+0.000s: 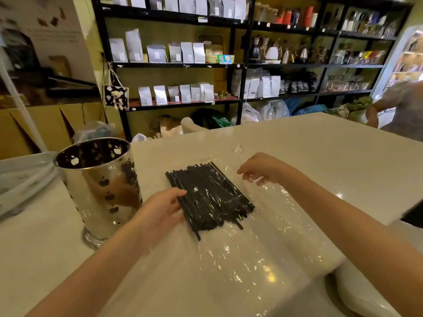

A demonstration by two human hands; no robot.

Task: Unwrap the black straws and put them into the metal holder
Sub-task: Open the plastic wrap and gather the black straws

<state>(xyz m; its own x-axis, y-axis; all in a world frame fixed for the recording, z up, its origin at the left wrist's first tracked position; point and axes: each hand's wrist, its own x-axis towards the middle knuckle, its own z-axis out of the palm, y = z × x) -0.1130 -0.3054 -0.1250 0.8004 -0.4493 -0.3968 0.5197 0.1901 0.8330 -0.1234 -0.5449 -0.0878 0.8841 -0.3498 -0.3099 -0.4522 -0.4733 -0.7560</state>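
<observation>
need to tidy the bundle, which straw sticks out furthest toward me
The lone black straw at the bundle's near-left corner; its tip juts past the other ends, just right of the left hand.

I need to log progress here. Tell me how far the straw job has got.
Done: the clear wrap is opened out flat on the counter, and the black straws lie exposed on it. In hand: the left hand grips the bundle's near edge; the right hand pinches the wrap. Left: no straw shows in the metal holder.
</observation>
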